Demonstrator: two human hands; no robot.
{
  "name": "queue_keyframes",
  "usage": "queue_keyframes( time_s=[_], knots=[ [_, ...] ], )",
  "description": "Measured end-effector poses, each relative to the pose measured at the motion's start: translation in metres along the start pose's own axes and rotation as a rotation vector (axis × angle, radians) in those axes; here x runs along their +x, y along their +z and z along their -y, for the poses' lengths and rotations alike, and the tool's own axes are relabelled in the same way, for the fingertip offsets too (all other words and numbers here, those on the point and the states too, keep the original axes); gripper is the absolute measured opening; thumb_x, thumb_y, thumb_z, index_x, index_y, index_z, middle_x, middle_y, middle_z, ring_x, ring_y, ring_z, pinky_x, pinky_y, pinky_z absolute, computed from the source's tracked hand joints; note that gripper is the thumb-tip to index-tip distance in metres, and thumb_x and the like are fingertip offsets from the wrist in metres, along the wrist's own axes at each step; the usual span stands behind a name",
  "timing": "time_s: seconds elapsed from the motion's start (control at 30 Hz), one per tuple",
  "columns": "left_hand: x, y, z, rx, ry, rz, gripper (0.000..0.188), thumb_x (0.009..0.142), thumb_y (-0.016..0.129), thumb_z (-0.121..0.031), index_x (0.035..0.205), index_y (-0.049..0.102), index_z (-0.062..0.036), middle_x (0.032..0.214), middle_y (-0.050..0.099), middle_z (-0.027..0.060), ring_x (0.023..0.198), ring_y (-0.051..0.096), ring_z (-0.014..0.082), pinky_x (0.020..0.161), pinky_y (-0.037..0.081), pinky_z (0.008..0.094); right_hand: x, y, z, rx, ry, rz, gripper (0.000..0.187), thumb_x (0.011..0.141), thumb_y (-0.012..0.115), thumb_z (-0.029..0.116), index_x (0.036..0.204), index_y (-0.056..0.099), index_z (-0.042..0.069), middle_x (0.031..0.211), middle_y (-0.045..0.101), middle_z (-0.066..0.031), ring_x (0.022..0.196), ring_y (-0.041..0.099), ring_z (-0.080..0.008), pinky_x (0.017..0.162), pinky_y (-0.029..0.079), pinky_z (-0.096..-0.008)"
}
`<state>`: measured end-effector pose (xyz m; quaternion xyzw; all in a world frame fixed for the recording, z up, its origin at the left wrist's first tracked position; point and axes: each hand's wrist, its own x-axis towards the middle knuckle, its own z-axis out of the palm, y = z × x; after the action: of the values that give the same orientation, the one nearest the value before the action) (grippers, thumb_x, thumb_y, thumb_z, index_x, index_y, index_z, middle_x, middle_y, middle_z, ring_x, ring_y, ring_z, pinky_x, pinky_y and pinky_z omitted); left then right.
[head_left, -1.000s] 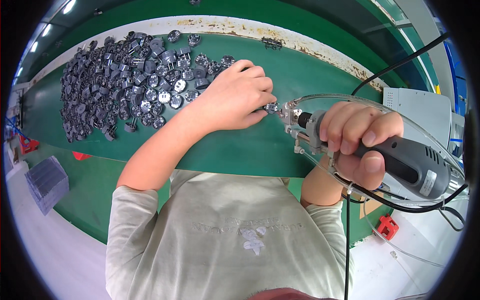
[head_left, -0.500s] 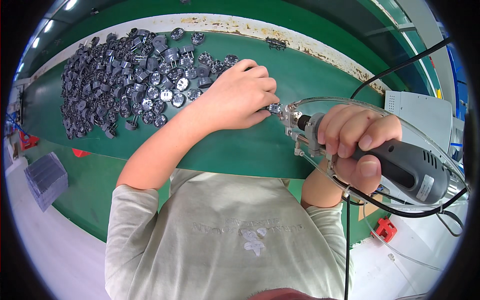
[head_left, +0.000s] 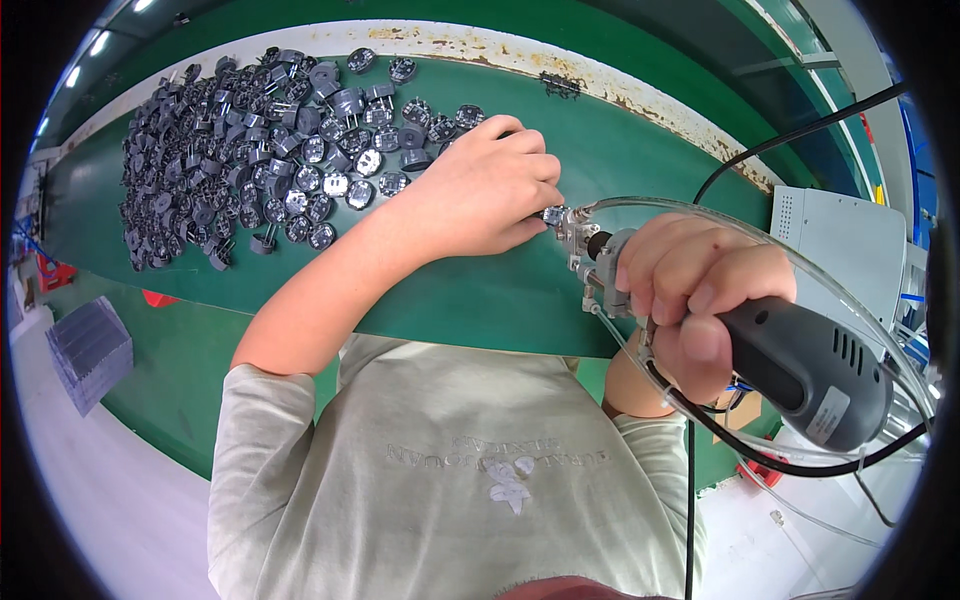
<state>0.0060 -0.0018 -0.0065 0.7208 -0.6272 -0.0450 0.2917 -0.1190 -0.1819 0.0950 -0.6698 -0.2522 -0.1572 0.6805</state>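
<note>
My left hand (head_left: 490, 190) is closed in a pinch above the green worktop (head_left: 470, 300). Between its fingertips is a small round dark electronic part (head_left: 552, 215) with shiny metal on its face, mostly covered by the fingers. My right hand (head_left: 700, 290) wraps around a dark grey powered hand tool (head_left: 840, 375) with vent slots and a label. At the tool's front, a metal bracket with fittings (head_left: 578, 240) meets the part's edge; the exact contact is too small to make out. A clear tube (head_left: 690, 203) arches over my right hand to that bracket.
A large heap of similar round dark parts (head_left: 260, 150), some with prongs, covers the worktop's left. A worn white ledge (head_left: 450, 42) runs along the back. At right stand a light grey box (head_left: 835, 235) and a black cable (head_left: 800, 140). Stacked grey sheets (head_left: 90, 350) stand low at left.
My right hand and the tool have shifted slightly left, and the tool's rear end has dropped lower. The left hand stays almost in place, still pinching the part.
</note>
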Motion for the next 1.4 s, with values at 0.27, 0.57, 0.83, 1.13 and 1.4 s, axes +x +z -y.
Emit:
queue_keyframes(
  time_s=[0.27, 0.57, 0.83, 1.13, 1.4],
  knots=[
    [-0.002, -0.005, -0.006, -0.022, 0.001, 0.022, 0.018, 0.074, 0.079, -0.018, 0.087, 0.074, -0.0080, 0.093, 0.065, 0.0031, 0.103, 0.062, 0.0240, 0.102, 0.044, 0.0426, 0.004, 0.023, -0.005, -0.006, 0.013, -0.176, 0.034, 0.075, 0.086, 0.004, 0.096, 0.059, 0.006, 0.074, 0.063, -0.0065, 0.061, 0.060, -0.0193, 0.057, 0.049, -0.0335],
    [0.056, -0.047, 0.082, 0.326, -0.258, -0.167, 0.026, 0.083, 0.074, -0.029, 0.100, 0.081, -0.0115, 0.099, 0.073, 0.0107, 0.100, 0.067, 0.0334, 0.088, 0.052, 0.0457, -0.011, -0.022, 0.026, 0.048, -0.289, -0.295, 0.042, 0.095, 0.078, 0.037, 0.105, 0.052, 0.006, 0.074, 0.059, -0.0053, 0.058, 0.060, -0.0193, 0.054, 0.053, -0.0361],
    [0.046, -0.065, 0.075, 0.409, -0.378, -0.194, 0.043, 0.085, 0.074, -0.035, 0.118, 0.071, -0.0071, 0.119, 0.067, 0.0121, 0.115, 0.060, 0.0330, 0.101, 0.044, 0.0444, -0.019, -0.024, 0.005, 0.085, -0.168, -0.395, 0.042, 0.086, 0.087, 0.025, 0.102, 0.055, 0.003, 0.072, 0.060, -0.0092, 0.058, 0.059, -0.0218, 0.057, 0.053, -0.0391],
    [0.003, -0.021, -0.012, 0.169, -0.257, 0.068, 0.026, 0.080, 0.076, -0.015, 0.104, 0.073, -0.0073, 0.099, 0.066, 0.0076, 0.101, 0.063, 0.0279, 0.092, 0.045, 0.0417, -0.014, -0.026, 0.006, 0.141, -0.162, -0.269, 0.045, 0.087, 0.086, 0.025, 0.107, 0.052, 0.004, 0.073, 0.059, -0.0076, 0.060, 0.059, -0.0217, 0.058, 0.053, -0.0408],
    [0.000, -0.006, -0.009, -0.105, -0.099, -0.005, 0.035, 0.078, 0.078, -0.014, 0.112, 0.071, -0.0085, 0.101, 0.066, 0.0047, 0.103, 0.062, 0.0272, 0.094, 0.046, 0.0414, -0.006, -0.009, -0.003, 0.172, -0.106, -0.324, 0.040, 0.085, 0.087, 0.023, 0.099, 0.054, 0.003, 0.068, 0.058, -0.0081, 0.055, 0.058, -0.0204, 0.054, 0.052, -0.0392]
  ],
)
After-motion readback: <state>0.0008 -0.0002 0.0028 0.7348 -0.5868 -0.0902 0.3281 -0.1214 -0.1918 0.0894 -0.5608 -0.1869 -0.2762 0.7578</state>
